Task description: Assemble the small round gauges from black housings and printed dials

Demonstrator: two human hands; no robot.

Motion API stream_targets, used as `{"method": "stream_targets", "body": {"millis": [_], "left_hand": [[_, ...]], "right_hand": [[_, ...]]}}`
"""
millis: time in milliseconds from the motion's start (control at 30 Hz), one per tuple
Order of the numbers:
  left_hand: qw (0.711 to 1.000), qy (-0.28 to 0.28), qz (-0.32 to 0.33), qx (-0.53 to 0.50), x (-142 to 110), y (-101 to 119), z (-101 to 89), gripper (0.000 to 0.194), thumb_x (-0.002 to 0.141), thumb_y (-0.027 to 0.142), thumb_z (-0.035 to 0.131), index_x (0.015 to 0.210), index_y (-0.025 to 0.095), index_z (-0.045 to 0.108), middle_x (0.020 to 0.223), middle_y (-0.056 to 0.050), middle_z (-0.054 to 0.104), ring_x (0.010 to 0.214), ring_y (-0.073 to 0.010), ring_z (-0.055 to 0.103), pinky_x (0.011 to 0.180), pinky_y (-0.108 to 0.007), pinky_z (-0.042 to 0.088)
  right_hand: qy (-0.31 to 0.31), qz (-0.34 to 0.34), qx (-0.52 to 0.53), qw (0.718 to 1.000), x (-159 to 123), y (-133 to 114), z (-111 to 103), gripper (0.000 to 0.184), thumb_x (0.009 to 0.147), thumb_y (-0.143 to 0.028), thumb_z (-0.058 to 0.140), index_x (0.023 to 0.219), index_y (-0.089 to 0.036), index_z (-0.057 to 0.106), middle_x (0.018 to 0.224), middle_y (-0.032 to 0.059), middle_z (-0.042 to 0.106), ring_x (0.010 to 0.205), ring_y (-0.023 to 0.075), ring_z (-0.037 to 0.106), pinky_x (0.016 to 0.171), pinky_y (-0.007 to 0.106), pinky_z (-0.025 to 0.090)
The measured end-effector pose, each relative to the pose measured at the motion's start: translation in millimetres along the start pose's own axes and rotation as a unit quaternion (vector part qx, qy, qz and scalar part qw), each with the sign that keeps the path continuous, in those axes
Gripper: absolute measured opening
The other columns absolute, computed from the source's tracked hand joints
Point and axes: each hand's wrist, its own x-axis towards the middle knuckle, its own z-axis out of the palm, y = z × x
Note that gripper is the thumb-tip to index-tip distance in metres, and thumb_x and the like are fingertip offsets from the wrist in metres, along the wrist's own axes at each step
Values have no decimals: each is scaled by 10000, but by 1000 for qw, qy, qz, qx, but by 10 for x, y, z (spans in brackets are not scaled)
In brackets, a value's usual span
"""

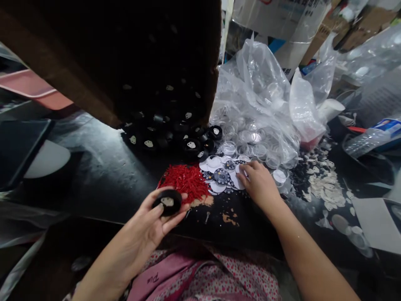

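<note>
My left hand (150, 225) is closed around a round black plastic case (171, 207) with a pale metal plate in its middle, held above the table's front edge. My right hand (258, 184) reaches onto a pile of round printed dial discs (222, 176), some showing white backs and others dark faces. Its fingertips touch the discs at the pile's right side; whether they pinch one is hidden. Between the hands lies a heap of small red pointed pieces (184, 179). Similar black cases (191, 145) spill out behind it.
A large dark box (106, 62) looms over the black cases. Clear round covers (250, 138) spill from a plastic bag (250, 92). Pale metal plates (326, 184) lie scattered at right, near a white box (376, 221). A dark screen (21, 146) stands at left.
</note>
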Motion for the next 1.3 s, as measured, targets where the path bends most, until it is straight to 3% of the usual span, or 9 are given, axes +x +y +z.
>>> {"method": "stream_targets", "body": {"millis": [133,300,400,500,633,733,833,1133,1300], "left_hand": [[999,-4,-26,-25,-78,-148,77,172,902,384,603,967,232,648,1003,-74,758,909,-211,728,830,-307,590],[998,9,-57,-21,-112,-308,178,273,913,445,569,1021,216,669,939,-75,765,850,-154,703,717,-187,552],[996,-6,-78,-39,-136,-380,197,339,903,453,580,1110,200,668,1097,-104,742,1056,-198,661,827,-211,539],[992,-50,-96,-72,-152,-400,238,371,899,423,592,1181,190,656,1246,-130,684,1041,-218,670,813,-248,556],[984,-80,-108,-121,-122,-366,344,354,901,402,599,1196,216,664,1168,-121,724,879,-198,718,751,-268,586],[990,-3,-45,-134,-61,-336,389,335,925,413,559,1177,225,675,1147,-101,735,895,-182,716,756,-254,591],[993,48,4,-107,-22,-338,398,303,935,370,559,1167,213,676,1198,-85,714,1013,-188,687,846,-275,581],[999,18,-4,-50,-98,-478,502,284,878,318,661,1158,332,697,1299,23,662,1276,-205,542,1010,-266,490],[1000,-15,12,16,-63,-529,391,374,853,338,683,1225,318,656,1350,-10,624,1291,-257,527,1082,-369,440]], "right_hand": [[23,-3,43,999,-86,29,22,412,885,-320,664,1250,-137,615,1118,148,624,1001,292,614,867,396,494],[65,-29,100,992,-100,127,64,214,912,-246,590,1079,-171,701,995,109,673,957,278,630,871,392,484],[118,-8,126,985,-114,155,31,257,955,-220,465,1078,-159,682,992,105,684,949,254,635,873,371,477],[143,17,200,969,-195,30,-25,244,947,-263,463,1017,-153,669,923,91,683,846,230,638,797,347,490],[9,17,466,885,-376,-322,-53,181,878,-286,566,1010,-198,655,850,25,683,758,182,632,675,284,494],[-41,19,547,836,-463,-489,-45,330,868,-262,578,1194,-234,618,983,23,690,846,177,633,700,280,493],[-19,32,536,844,-483,-540,-52,246,884,-261,575,1110,-241,669,926,10,696,808,165,625,699,277,483],[49,2,447,893,-513,-809,-43,35,879,-193,593,852,-207,577,827,1,643,752,151,603,693,270,466],[-5,-12,418,908,-493,-746,-37,62,874,-201,612,912,-215,565,834,-4,612,735,148,572,662,268,444]]}}
